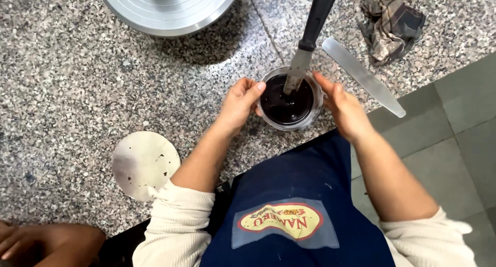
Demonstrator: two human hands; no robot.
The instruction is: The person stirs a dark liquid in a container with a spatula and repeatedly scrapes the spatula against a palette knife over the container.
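Granite counter (77, 81) w/ a small clear cup of dark liquid (288, 99) at its edge, clamped btwn left hand (238, 104) & right hand (345, 109), fingers curled on both sides, black-handled spatula (305, 45) standing inside.

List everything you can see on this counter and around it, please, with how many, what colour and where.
Glass cup: one, clear, filled with dark liquid, at the counter's front edge between both hands.
Spatula: one, black handle and steel blade, standing in the cup.
Flat blade: one, silvery, lying right of the cup.
Cloth: one, checked brown-grey, crumpled, top right.
Metal turntable: one, silvery, round, top edge.
Round disc: one, pale with dark specks, left of the left forearm.
Counter: one, speckled granite.
Apron: one, navy, bottom centre.
Another person's hand: one, bottom left.
Left hand: touching the cup's left side.
Right hand: touching the cup's right side.
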